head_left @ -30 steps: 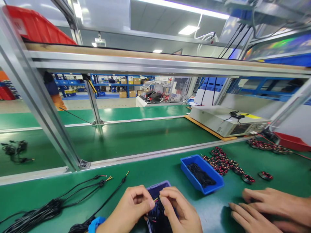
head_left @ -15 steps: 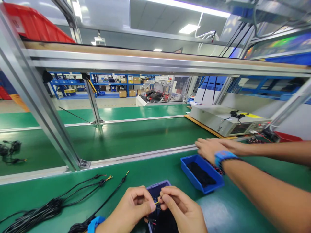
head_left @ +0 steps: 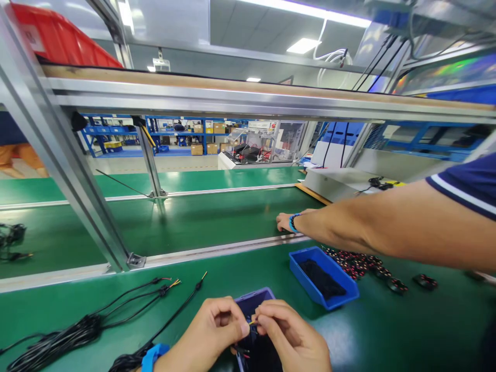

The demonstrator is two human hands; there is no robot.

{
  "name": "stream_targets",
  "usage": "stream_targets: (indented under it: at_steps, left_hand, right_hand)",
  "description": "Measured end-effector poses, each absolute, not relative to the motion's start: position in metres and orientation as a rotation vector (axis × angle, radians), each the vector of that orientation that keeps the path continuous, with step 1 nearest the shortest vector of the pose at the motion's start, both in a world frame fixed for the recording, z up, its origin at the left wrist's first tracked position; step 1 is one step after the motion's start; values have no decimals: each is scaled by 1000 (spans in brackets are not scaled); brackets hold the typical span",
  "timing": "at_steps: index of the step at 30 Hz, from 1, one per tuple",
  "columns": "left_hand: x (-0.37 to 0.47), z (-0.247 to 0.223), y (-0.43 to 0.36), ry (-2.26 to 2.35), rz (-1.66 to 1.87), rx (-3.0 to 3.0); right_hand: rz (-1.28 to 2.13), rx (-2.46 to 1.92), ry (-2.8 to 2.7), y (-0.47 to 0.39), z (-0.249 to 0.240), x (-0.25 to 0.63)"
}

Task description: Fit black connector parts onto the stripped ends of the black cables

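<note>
A thin yellow wire spans the small gap between my fingertips. My left hand, with a blue band at the wrist, pinches one end between thumb and forefinger. The other end is pinched by my right hand. Below both hands sits a purple-blue bin with dark contents; a dark lead with red and pale tips shows under my left fingers. Left of my left hand lies a black cable with a bare yellow end, beside a bundle of black cables with stripped coloured wires.
A blue tray holding black material stands to the right. Behind it lie several small black-and-red parts. A co-worker's arm reaches across from the right. An aluminium frame post and rail border the green bench.
The co-worker's arm has swung from beside the blue tray to the bench behind the rail, uncovering the black-and-red parts. My hands keep nearly the same position on the wire.
</note>
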State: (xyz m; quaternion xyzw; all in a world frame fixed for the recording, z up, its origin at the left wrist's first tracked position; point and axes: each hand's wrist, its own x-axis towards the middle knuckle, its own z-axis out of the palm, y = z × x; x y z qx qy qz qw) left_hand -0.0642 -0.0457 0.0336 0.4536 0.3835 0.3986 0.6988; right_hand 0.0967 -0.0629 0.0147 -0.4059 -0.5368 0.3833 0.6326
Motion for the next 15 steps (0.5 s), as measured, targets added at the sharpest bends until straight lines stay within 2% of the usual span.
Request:
stream_targets:
  at_steps: [9, 15]
  left_hand:
    - [-65, 25, -43, 925, 931, 1032]
    - [-70, 36, -45, 874, 858, 1085]
  right_hand:
    - [702, -977, -1675, -60, 25, 107]
    - [739, -1044, -1625, -58, 19, 106]
